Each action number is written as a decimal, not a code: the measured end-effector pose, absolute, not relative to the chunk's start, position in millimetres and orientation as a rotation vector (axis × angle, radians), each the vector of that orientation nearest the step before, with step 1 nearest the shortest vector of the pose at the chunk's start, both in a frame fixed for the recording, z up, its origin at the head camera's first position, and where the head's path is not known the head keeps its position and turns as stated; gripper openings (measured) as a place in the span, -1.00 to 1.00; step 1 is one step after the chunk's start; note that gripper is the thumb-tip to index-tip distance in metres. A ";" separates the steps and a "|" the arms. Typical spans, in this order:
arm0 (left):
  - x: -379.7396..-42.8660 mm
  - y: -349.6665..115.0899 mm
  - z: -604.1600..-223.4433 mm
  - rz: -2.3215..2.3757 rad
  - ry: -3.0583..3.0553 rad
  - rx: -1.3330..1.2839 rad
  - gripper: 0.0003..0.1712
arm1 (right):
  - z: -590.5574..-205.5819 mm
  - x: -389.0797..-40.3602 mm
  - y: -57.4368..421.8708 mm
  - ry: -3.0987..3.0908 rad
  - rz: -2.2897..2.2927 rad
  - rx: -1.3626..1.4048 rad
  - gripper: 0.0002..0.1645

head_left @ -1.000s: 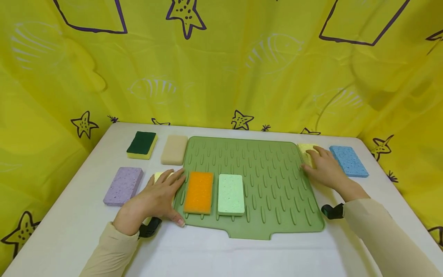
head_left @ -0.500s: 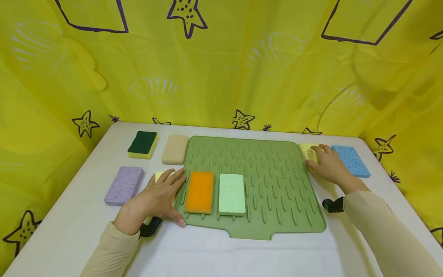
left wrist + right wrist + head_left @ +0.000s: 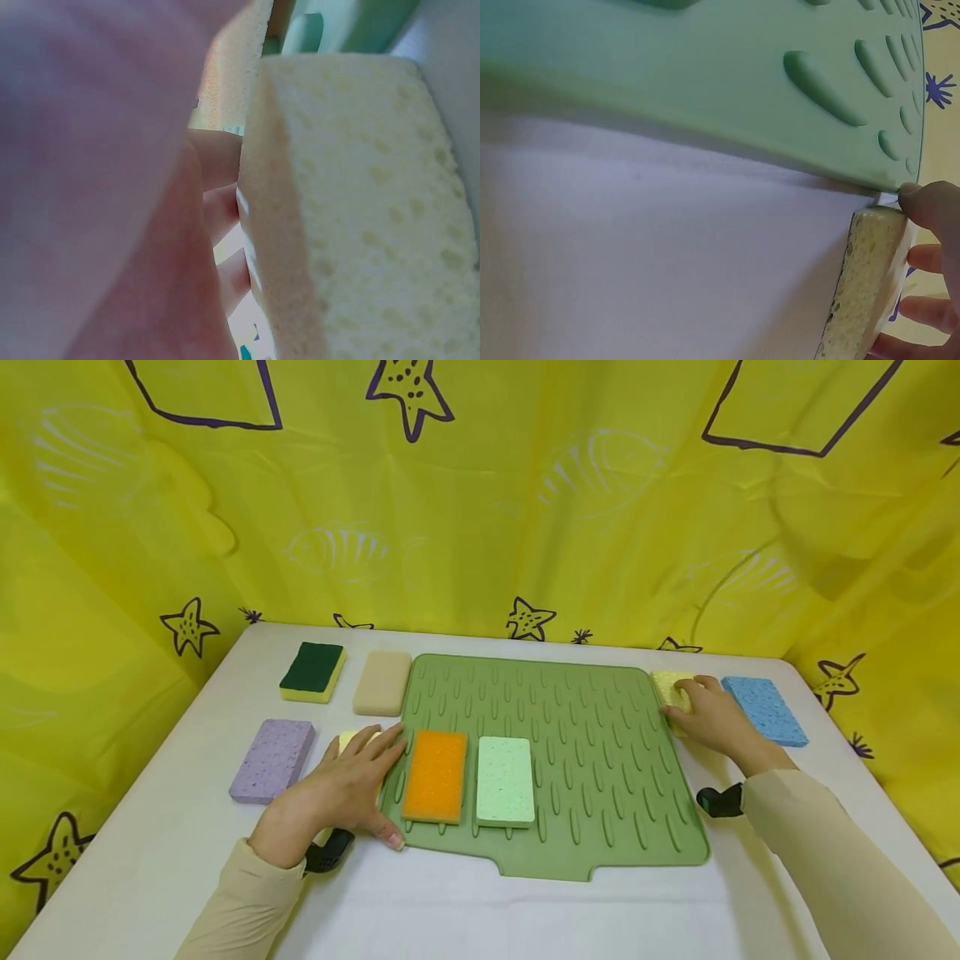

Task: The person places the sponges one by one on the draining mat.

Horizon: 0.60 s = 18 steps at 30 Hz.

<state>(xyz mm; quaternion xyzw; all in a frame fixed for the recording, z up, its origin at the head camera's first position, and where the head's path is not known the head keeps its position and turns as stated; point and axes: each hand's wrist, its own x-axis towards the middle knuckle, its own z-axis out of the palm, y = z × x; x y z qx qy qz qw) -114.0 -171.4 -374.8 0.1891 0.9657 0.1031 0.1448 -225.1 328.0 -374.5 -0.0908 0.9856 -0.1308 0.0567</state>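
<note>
My left hand (image 3: 341,789) lies over a pale yellow sponge (image 3: 348,738) at the left edge of the green ridged mat (image 3: 600,760). Its fingers are spread and its thumb touches the mat's front left corner; in the left wrist view the fingers rest against that sponge's (image 3: 375,210) face. At the mat's far right edge, my right hand (image 3: 716,722) rests on a yellow sponge (image 3: 666,683), thumb by its left side. The right wrist view shows loosely bent fingers along the sponge's (image 3: 862,277) upper face. An orange sponge (image 3: 435,777) and a mint green sponge (image 3: 506,781) lie side by side on the mat.
Left of the mat are a green-and-yellow scouring sponge (image 3: 312,671), a beige sponge (image 3: 382,683) and a purple sponge (image 3: 272,762). A blue sponge (image 3: 765,710) lies right of my right hand. A yellow curtain (image 3: 465,502) hangs behind the white table (image 3: 420,918).
My right hand has shifted slightly right, its thumb leaving the mat's edge for the yellow sponge, and more of that sponge shows. My left hand keeps its place.
</note>
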 end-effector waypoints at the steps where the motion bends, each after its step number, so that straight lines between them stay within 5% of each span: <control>1: -114.0 -171.4 -374.9 0.295 2.784 0.546 0.56 | -374.1 -225.0 327.5 2.992 -0.399 -0.275 -0.23; 18: -114.4 -171.4 -375.3 0.275 2.778 0.552 0.56 | -370.6 -222.6 320.5 3.001 -0.409 -0.227 -0.28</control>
